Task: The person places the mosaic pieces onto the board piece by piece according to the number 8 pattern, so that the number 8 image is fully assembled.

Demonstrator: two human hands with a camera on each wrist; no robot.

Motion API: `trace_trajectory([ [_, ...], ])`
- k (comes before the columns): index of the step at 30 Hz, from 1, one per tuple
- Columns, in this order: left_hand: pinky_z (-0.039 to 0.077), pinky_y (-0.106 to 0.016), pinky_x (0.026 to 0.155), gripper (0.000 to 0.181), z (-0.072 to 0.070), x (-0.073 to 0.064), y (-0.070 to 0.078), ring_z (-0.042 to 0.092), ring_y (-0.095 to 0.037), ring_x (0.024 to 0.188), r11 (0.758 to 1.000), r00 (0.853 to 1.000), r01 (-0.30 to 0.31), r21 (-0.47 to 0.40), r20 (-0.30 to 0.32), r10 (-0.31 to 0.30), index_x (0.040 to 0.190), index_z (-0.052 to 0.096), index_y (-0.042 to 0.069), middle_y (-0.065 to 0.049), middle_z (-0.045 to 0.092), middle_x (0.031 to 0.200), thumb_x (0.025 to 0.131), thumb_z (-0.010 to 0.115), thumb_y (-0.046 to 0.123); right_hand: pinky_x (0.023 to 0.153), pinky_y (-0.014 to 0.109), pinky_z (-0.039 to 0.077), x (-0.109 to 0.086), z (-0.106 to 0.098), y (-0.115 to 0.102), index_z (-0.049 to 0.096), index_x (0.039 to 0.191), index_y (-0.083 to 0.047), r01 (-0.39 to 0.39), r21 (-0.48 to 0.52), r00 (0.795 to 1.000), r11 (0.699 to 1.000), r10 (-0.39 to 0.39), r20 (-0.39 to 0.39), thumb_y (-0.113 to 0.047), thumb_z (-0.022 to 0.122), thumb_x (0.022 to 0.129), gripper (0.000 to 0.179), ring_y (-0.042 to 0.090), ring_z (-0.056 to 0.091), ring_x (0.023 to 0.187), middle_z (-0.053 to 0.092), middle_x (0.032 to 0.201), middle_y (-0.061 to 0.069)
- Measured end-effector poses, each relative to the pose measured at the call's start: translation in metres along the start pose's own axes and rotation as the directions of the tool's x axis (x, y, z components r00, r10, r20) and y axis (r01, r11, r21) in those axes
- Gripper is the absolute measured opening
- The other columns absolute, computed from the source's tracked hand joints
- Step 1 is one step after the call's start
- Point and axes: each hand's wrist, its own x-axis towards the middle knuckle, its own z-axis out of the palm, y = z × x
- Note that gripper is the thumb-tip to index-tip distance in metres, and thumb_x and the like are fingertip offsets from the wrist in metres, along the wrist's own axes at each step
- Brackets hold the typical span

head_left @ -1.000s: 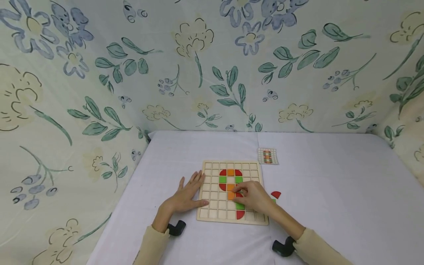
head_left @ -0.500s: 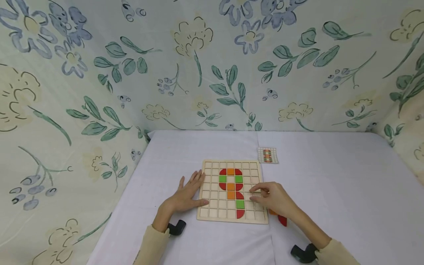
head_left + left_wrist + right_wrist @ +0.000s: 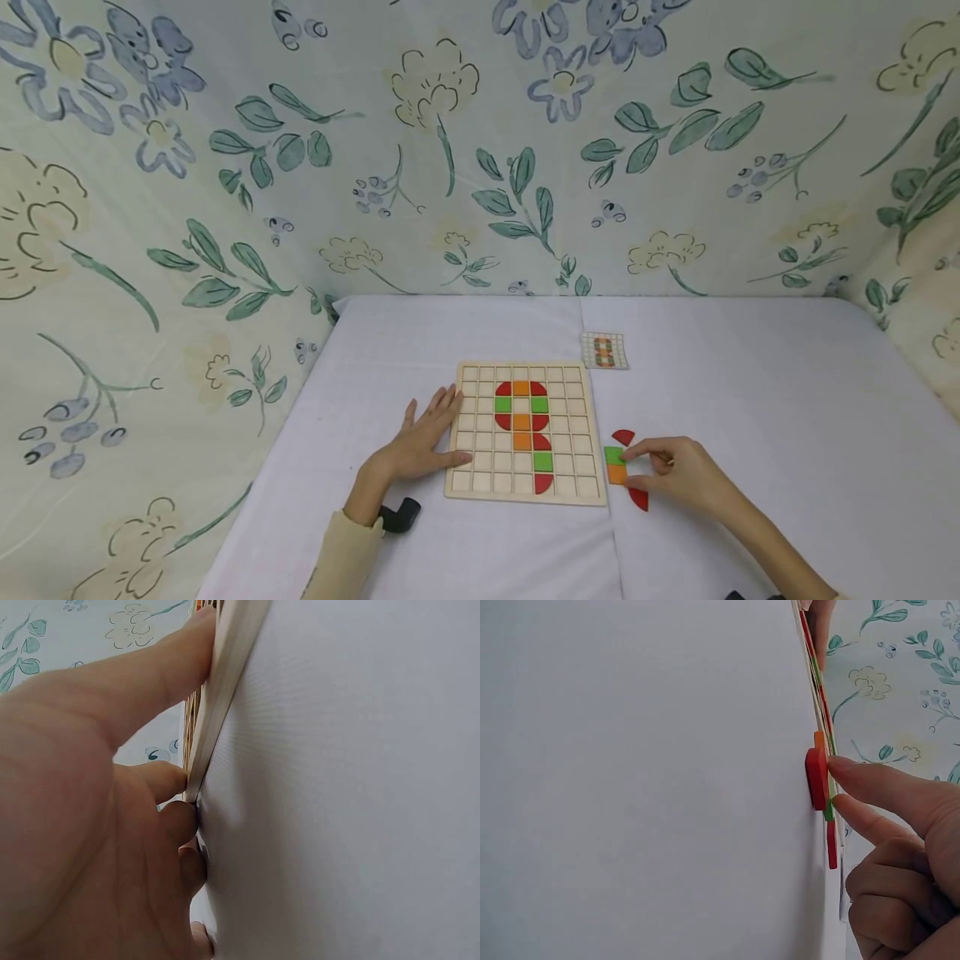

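Observation:
A wooden grid board lies on the white cloth, with red quarter-round, orange square and green square tiles set in its middle cells. My left hand rests at the board's left side, thumb over the near part of that edge and fingers spread along it. To the right of the board, my right hand reaches to the loose tiles. Its index fingertip is at a green square tile, its thumb tip beside an orange square tile. Thumb and index finger are apart; the other fingers are curled in the right wrist view.
Two loose red quarter-round tiles, a far one and a near one, lie around the squares. A small pattern card is beyond the board's far right corner. Floral fabric hangs behind the table.
My right hand has moved from the middle of the board rightward to the loose tiles, uncovering the red tiles where it was. The left hand stays at the board's edge.

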Motion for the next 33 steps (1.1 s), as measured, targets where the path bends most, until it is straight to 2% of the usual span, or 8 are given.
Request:
trace_trajectory([
  [12, -0.012, -0.068, 0.126, 0.103, 0.0004, 0.0001, 0.0001, -0.005, -0.03, 0.164, 1.0, 1.0, -0.01, -0.007, -0.003, 0.01, 0.167, 0.01, 0.01, -0.007, 0.001, 0.176, 0.095, 0.068, 0.056, 0.05, 0.019, 0.027, -0.0044, 0.0042, -0.0029, 0.078, 0.096, -0.015, 0.009, -0.006, 1.0, 1.0, -0.009, 0.014, -0.024, 0.094, 0.073, 0.029, 0.004, 0.028, 0.055, 0.03, 0.06, -0.007],
  [20, -0.012, -0.068, 0.126, 0.103, -0.0005, -0.0005, 0.001, -0.005, -0.03, 0.164, 1.0, 1.0, -0.012, -0.007, -0.002, 0.012, 0.167, 0.01, 0.01, -0.008, 0.001, 0.176, 0.095, 0.068, 0.055, 0.051, 0.02, 0.029, -0.0053, -0.0006, -0.0018, 0.078, 0.098, -0.017, -0.046, -0.061, 0.999, 0.997, 0.047, 0.021, -0.021, 0.092, 0.074, 0.028, 0.005, 0.031, 0.053, 0.032, 0.059, -0.006],
  [26, -0.012, -0.068, 0.126, 0.104, -0.0001, -0.0006, 0.0006, -0.004, -0.03, 0.164, 1.0, 1.0, -0.004, -0.002, -0.005, 0.004, 0.167, 0.01, 0.01, -0.007, 0.001, 0.176, 0.095, 0.068, 0.056, 0.051, 0.019, 0.027, -0.0049, -0.0003, -0.0013, 0.079, 0.098, -0.017, -0.036, -0.057, 0.999, 0.998, 0.038, 0.03, -0.024, 0.092, 0.075, 0.027, 0.004, 0.028, 0.053, 0.03, 0.058, -0.007],
  [33, -0.013, -0.068, 0.126, 0.103, -0.0005, -0.0009, 0.0015, -0.005, -0.03, 0.164, 1.0, 1.0, -0.001, -0.006, -0.001, 0.001, 0.167, 0.01, 0.01, -0.008, 0.001, 0.176, 0.095, 0.069, 0.055, 0.049, 0.018, 0.026, -0.0035, 0.0017, -0.0031, 0.079, 0.096, -0.015, -0.011, -0.075, 1.0, 0.997, 0.012, 0.006, -0.023, 0.092, 0.076, 0.025, 0.003, 0.027, 0.052, 0.03, 0.057, -0.008],
])
